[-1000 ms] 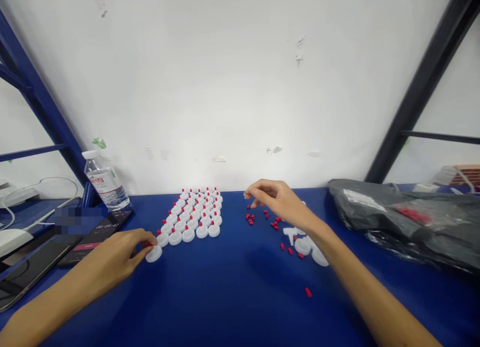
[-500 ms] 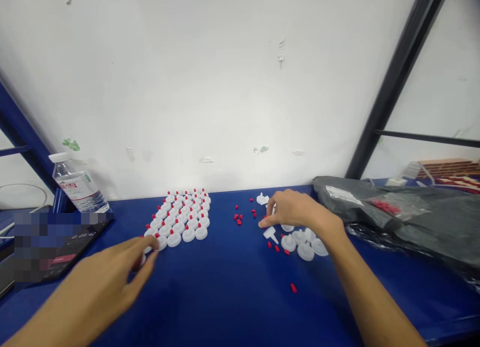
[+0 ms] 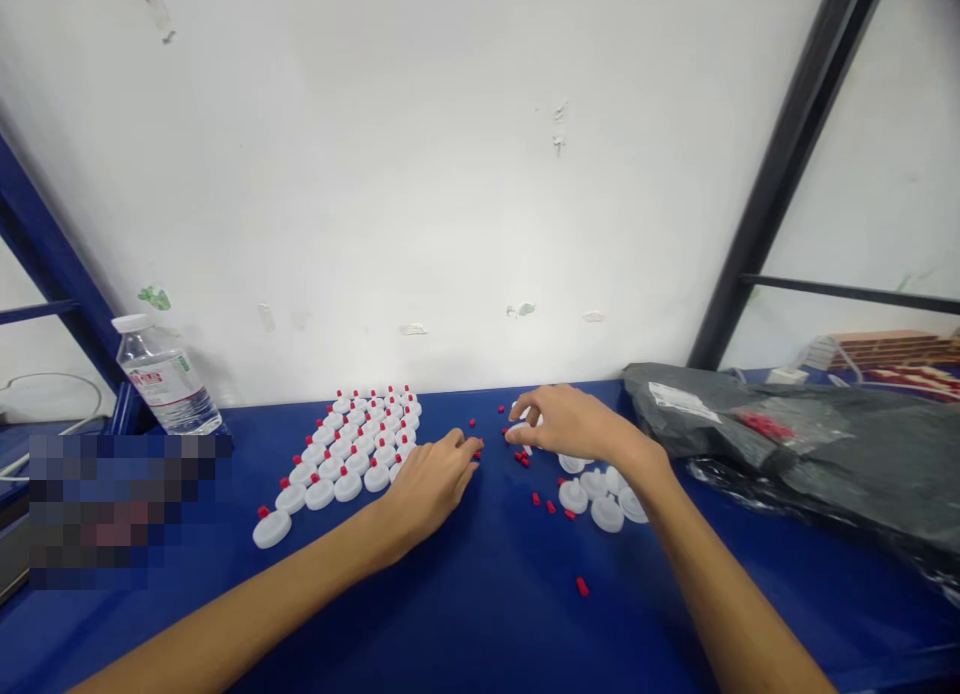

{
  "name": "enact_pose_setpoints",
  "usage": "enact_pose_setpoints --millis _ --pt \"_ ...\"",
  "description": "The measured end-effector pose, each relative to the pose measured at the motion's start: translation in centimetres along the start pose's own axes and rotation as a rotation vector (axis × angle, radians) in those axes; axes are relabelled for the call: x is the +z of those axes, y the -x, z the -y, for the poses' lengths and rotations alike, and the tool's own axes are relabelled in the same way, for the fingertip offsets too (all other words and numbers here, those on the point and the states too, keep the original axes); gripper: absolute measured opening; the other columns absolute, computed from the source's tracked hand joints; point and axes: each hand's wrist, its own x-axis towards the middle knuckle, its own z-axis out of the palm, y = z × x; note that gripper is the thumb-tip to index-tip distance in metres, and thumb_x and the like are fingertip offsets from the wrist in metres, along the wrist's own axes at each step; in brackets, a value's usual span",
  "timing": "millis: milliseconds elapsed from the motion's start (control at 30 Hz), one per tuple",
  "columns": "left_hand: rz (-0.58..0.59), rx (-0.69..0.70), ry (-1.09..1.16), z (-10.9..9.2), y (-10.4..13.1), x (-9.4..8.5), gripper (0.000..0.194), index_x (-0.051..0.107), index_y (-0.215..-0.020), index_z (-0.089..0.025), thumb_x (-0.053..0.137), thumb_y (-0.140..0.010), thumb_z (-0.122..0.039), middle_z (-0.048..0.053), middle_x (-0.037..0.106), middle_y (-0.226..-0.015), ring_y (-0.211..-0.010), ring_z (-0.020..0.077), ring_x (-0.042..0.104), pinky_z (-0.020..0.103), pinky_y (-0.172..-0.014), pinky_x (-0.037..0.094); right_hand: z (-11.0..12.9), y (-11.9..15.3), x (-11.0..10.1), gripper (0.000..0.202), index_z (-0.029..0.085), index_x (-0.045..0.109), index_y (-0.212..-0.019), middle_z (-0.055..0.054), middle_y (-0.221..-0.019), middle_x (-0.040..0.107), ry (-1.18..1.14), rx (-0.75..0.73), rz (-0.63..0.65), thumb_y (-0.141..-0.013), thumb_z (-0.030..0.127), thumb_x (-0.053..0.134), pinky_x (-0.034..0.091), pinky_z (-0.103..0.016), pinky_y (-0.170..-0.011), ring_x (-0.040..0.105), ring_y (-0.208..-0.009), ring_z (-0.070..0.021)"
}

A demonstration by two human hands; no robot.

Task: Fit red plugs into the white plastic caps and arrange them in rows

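Observation:
My left hand (image 3: 433, 482) has its fingertips pinched together at the small red tip caps (image 3: 478, 452) in the middle of the table; a red one shows at the fingers. My right hand (image 3: 564, 420) curls over the white parts at the back, thumb and fingers closed around a white nozzle cap (image 3: 519, 430), partly hidden by the fingers. Left of my left hand stand rows of white nozzle caps with red tips (image 3: 348, 486); one (image 3: 271, 529) sits at the near end, slightly apart. Under my right wrist lie several white nozzle caps without red tips (image 3: 607, 514).
Loose red tip caps (image 3: 583, 586) are scattered on the blue table (image 3: 465, 614). A water bottle (image 3: 166, 379) leans at the back left, beside a blurred area. A dark plastic bag (image 3: 795, 454) covers the right side. Behind is a white wall (image 3: 480, 194).
My left hand has left the near end of the rows and moved right to the loose red caps. My right hand has picked up a white nozzle cap from the table.

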Motion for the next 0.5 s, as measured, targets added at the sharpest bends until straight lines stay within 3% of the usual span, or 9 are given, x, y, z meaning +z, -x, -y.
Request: enact_pose_setpoints --millis 267,400,500 --pt "0.001 -0.013 0.014 0.1 -0.6 0.8 0.03 0.065 -0.108 -0.019 0.036 -0.101 -0.026 0.01 0.065 -0.105 -0.082 0.0205 0.068 0.029 -0.068 0.05 0.4 -0.4 0.7 0.034 0.023 0.078 -0.101 -0.01 -0.094 0.076 0.069 0.004 -0.103 -0.086 0.047 0.059 0.043 -0.031 -0.066 0.069 -0.085 -0.0268" --pt "-0.09 -0.035 0.172 -0.1 0.4 0.0 0.021 0.067 -0.102 -0.02 0.047 -0.097 -0.024 0.008 0.068 -0.104 -0.083 0.0202 0.069 0.029 -0.07 0.05 0.8 -0.3 0.6 0.035 0.024 0.078 -0.102 -0.009 -0.096 0.076 -0.04 -0.046 -0.11 -0.09 0.046 0.053 0.045 -0.031 -0.07 0.068 -0.086 -0.0253" --pt "-0.157 -0.112 0.403 0.0 1.8 -1.0 0.015 0.068 -0.096 -0.02 0.054 -0.093 -0.025 0.001 0.072 -0.076 -0.063 0.0162 0.068 0.027 -0.064 0.049 1.3 -0.3 0.5 0.036 0.022 0.078 -0.099 -0.007 -0.098 0.075 -0.186 -0.126 -0.099 -0.092 0.046 0.051 0.046 -0.029 -0.069 0.068 -0.081 -0.0217"
